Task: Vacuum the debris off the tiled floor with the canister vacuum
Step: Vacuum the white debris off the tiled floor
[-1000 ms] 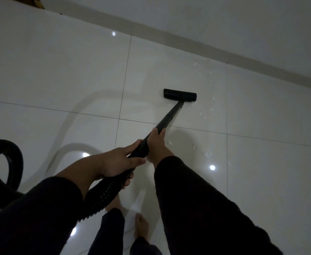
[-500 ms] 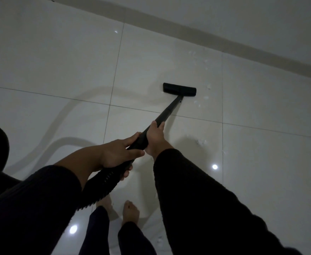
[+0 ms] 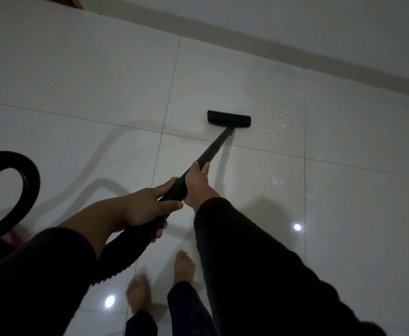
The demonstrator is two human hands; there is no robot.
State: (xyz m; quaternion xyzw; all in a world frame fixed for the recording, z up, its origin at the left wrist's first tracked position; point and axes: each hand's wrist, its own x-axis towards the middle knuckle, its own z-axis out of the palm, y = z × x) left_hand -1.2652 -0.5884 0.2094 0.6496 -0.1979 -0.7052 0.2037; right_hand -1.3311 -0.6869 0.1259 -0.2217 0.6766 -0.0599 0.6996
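Glossy white tiles make up the floor (image 3: pixel 101 76), crossed by thin dark grout lines and dotted with three bright light reflections. Near the centre of the frame the black floor nozzle (image 3: pixel 229 119) sits flat on a tile, just above a horizontal grout line. The black wand (image 3: pixel 213 150) runs from it down and to the left, into the person's hands.

The right hand (image 3: pixel 197 184) grips the wand higher up, fingers curled round the tube, its dark sleeve (image 3: pixel 259 263) filling the lower right of the frame. The left hand (image 3: pixel 147 207) holds the wand's lower end just below and left of the right hand, thumb lying along the top and fingers wrapped underneath, where the tube meets the ribbed black hose (image 3: pixel 123 254). The two hands almost touch. The hose drops toward the lower left behind the left arm, and a loop of it (image 3: pixel 26 180) shows at the left edge of the frame.

Pale specks of debris (image 3: pixel 276 181) lie scattered on the tiles to the right of the wand, with more flecks (image 3: pixel 275 132) right of the nozzle and a faint patch above it in the upper right. Whether the nozzle covers any of them cannot be told.

Two bare feet stand on the tiles at the bottom centre: one (image 3: pixel 184 266) sharp, the other (image 3: pixel 138 294) blurred. A beige skirting strip (image 3: pixel 295 53) runs diagonally across the upper right, below a pale wall.
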